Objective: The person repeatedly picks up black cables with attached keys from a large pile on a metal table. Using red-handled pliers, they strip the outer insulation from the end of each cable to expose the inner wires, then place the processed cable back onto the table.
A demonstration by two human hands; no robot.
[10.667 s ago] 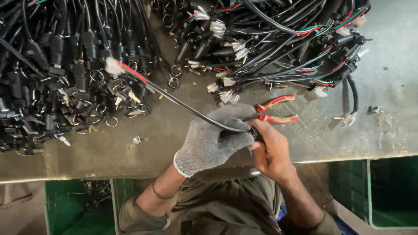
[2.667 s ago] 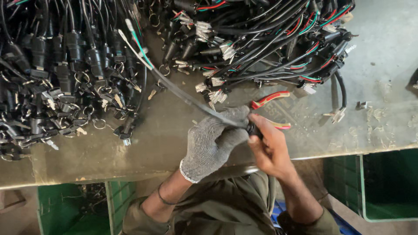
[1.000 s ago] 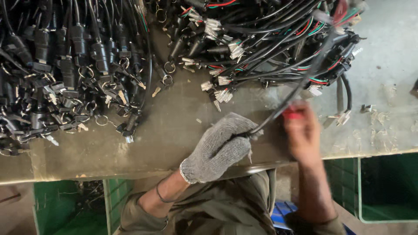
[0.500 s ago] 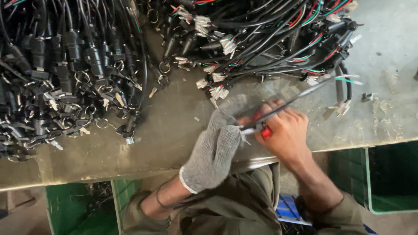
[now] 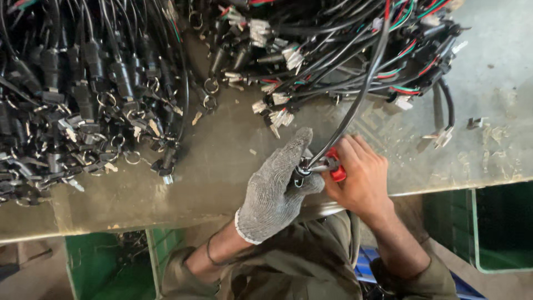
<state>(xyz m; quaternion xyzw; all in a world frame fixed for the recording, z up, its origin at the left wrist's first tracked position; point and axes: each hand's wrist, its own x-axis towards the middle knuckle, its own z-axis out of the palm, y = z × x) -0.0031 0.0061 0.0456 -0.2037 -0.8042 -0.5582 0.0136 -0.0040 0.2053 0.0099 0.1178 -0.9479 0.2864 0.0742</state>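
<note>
Under the worktop [image 5: 166,194] edge sit two green bins: the left bin [image 5: 105,266] has a few dark cable bits in it, the right bin [image 5: 499,228] I can't tell. Up top, the gloved left hand [image 5: 277,189] has its grip closed around the end of a black cable [image 5: 361,94], thin and glossy, curving up into the wire pile [image 5: 344,50]. The bare right hand [image 5: 361,178] has its grip tight on red-handled pliers [image 5: 333,165] biting that cable end

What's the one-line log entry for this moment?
left hand: gloved, grips black cable | right hand: red-handled pliers at cable end | bench

No packages, labels, signs or screens are in view.
</note>
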